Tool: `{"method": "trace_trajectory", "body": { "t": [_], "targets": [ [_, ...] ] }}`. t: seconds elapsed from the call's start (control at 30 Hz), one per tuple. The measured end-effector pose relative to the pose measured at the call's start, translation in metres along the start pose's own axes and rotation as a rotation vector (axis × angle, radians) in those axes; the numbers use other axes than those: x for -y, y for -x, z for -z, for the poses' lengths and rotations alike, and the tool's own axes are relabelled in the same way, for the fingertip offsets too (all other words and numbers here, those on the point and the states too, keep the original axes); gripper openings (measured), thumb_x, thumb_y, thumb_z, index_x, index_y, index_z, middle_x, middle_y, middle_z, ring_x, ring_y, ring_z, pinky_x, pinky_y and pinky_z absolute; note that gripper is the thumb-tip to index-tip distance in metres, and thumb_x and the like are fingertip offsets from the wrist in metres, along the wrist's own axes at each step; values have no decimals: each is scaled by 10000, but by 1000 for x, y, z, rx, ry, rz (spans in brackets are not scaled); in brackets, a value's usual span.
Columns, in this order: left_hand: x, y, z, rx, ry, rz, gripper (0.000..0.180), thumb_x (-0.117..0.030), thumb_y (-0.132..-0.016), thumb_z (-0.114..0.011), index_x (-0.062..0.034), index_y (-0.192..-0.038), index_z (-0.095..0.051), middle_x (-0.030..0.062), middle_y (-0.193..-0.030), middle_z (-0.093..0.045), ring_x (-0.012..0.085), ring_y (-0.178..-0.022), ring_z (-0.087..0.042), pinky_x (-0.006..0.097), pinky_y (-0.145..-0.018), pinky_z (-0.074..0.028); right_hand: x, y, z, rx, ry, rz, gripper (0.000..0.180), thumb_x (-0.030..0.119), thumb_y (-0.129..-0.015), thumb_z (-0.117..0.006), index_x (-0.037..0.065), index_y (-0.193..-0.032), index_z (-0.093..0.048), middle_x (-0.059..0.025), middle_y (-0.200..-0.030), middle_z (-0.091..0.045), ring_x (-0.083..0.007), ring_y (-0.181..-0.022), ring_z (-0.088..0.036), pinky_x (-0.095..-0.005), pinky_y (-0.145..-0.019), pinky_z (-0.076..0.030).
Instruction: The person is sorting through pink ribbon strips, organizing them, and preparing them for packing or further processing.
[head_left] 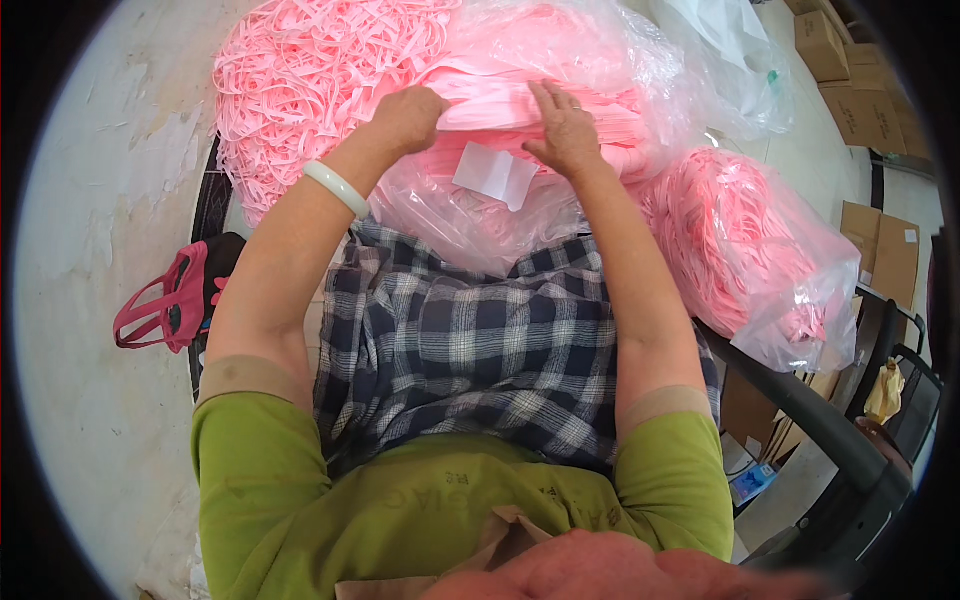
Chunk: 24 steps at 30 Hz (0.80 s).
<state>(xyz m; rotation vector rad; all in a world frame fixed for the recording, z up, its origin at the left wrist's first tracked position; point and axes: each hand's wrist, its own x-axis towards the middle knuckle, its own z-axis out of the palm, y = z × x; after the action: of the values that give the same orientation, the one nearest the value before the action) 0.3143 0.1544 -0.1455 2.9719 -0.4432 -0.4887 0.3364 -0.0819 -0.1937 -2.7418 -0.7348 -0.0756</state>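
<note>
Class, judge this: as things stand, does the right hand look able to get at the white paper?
Probably yes: the right hand is close by, and nothing seems to cover the white paper, though its fingers now spread over the pink strips.

Your left forearm [285, 250] angles inward up to the white bangle [336, 190] around it; just beyond the bangle, your left hand [411, 118] shows its back, fingers bent. Well right of the bangle, your right hand [570, 135] extends its fingers, thumb apart. Both elbows lie nearer you than the bangle.
</note>
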Motion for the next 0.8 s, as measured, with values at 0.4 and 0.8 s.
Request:
{"method": "trace_trajectory", "body": {
  "t": [0.4,0.8],
  "targets": [
    [-31,30,76,-134,54,-87,232,-125,-643,-651,-80,-869,-624,139,-820,-620,313,-803,-595,403,-715,-468,29,-13,101,290,-17,92,223,279,-733,-548,82,-764,-647,-144,-762,-627,-317,-760,-606,-402,-694,-484],
    [-67,110,257,-722,118,-326,237,-164,-644,-645,-31,-835,-598,163,-731,-611,295,-688,-603,360,-616,-468,71,21,301,-284,-507,164,168,139,-666,-669,49,-807,-645,-21,-657,-576,-114,-624,-536,-240,-607,-416]
  ]
}}
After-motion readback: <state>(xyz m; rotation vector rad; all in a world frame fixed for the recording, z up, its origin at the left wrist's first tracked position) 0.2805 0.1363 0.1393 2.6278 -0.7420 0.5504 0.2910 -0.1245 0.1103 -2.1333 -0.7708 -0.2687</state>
